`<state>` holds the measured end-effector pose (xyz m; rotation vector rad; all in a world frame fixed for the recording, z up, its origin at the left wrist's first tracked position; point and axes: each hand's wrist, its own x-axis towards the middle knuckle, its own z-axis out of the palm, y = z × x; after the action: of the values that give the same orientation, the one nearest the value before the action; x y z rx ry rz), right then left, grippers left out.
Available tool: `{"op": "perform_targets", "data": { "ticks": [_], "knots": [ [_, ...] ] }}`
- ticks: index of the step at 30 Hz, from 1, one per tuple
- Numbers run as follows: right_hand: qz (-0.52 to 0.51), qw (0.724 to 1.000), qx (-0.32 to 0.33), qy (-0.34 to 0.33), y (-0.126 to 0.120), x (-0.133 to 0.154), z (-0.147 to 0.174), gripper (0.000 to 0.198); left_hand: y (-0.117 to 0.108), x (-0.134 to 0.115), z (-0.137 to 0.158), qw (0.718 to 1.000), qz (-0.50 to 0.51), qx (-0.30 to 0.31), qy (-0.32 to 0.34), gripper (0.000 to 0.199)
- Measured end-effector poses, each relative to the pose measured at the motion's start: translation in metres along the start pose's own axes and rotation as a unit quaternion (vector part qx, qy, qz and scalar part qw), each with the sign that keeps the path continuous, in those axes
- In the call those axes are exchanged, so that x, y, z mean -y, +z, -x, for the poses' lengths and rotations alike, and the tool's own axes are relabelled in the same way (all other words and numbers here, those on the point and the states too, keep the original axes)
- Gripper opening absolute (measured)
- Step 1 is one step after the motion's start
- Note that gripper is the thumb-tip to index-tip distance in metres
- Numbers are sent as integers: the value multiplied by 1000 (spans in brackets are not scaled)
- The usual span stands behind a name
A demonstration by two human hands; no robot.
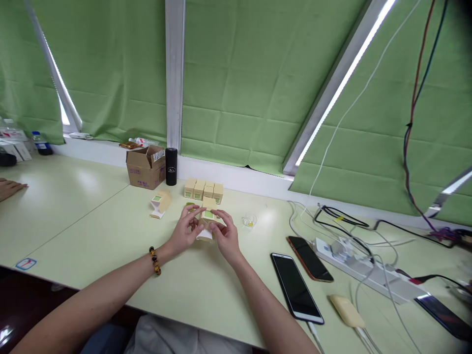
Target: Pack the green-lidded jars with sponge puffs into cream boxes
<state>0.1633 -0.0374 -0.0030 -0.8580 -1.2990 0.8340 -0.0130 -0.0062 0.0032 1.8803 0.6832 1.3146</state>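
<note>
Between my two hands is a small tan cardboard box (208, 215) with a green label, its white-lined flap unfolded toward me. My left hand (185, 228) grips its left side with thumb and fingers, and a beaded bracelet circles that wrist. On the right side, my right hand (225, 235) pinches the same box, thumb at the front and fingers along the top. Just behind stands a row of several closed small boxes (199, 190). Another small box, unfolded at one end (161, 202), lies to the left. A clear plastic piece (250, 221) rests right of my right hand.
A brown carton (146, 168) and a black tumbler (171, 166) stand at the back. On the right lie a white-framed phone (297, 287), a dark phone (309, 258), a power strip (361, 270) and tangled cables. Another person's hand (11, 189) rests at the far left.
</note>
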Motion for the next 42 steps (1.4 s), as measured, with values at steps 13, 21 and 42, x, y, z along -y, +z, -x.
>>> {"op": "perform_targets", "data": {
  "ticks": [13,21,42],
  "knots": [
    [-1,1000,-20,-4,-3,3,-3,41,-2,11,3,994,61,95,5,99],
    [-3,1000,-8,-7,-1,4,-1,43,-1,1,3,998,32,58,8,74],
    [-13,998,58,-34,0,11,8,49,2,-4,2,998,67,-14,-2,48]
  ]
}}
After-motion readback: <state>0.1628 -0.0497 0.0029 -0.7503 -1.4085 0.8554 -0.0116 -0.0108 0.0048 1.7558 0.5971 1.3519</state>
